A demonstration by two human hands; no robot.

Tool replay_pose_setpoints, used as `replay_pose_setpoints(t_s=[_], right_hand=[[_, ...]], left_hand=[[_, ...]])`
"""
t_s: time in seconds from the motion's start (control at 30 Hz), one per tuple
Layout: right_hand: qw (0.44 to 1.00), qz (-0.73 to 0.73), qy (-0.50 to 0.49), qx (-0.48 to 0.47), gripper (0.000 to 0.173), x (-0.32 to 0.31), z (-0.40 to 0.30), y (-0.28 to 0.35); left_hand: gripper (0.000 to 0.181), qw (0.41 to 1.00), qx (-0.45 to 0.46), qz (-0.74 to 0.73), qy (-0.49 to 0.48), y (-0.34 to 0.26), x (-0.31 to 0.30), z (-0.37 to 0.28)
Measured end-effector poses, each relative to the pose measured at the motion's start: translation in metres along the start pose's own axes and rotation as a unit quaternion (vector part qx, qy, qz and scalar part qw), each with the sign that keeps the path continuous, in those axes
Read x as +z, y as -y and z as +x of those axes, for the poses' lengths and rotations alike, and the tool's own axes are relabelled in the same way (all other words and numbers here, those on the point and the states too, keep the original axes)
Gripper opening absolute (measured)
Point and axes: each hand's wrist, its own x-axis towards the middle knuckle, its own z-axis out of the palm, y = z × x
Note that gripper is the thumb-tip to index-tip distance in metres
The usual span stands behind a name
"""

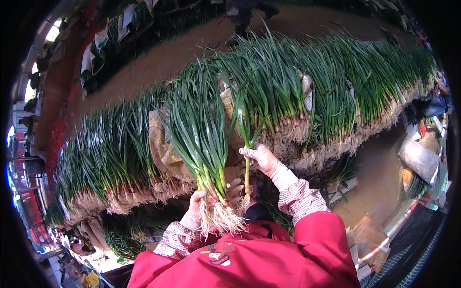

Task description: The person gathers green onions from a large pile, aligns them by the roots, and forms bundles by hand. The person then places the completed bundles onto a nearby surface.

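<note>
In my left hand [195, 208], which wears a pale glove, is an upright bunch of green garlic [207, 144]. Its long leaves fan out away from me, and its tangled pale roots hang towards my chest. My gloved right hand [264, 160] pinches a single green garlic stalk [247, 169] by the stem, just right of the bunch. The stalk's roots reach close to the bunch's roots. Beyond my hands, a long row of green garlic [281, 86] lies with roots on my side. A tan woven sack [164, 144] shows behind the bunch.
More green garlic [115, 169] lines the left. A brown ground strip [144, 68] runs behind the row, where a person's legs [243, 18] stand. At right are a stuffed whitish sack [419, 158] and black netting [407, 248]. Loose greens [126, 237] lie low at left.
</note>
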Motion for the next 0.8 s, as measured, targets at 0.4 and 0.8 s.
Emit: replay_pose_setpoints(t_s=[0.4,0.8], right_hand=[[0.764,-0.458,-0.315,-0.327,0.039,0.008,0.012,-0.023],[0.678,-0.601,-0.262,-0.333,0.044,0.020,0.002,-0.019]], left_hand=[[0.032,0.997,0.007,-0.041,-0.062,0.024,-0.043,0.047],[0.028,1.000,-0.005,-0.003,-0.016,0.017,-0.066,0.060]])
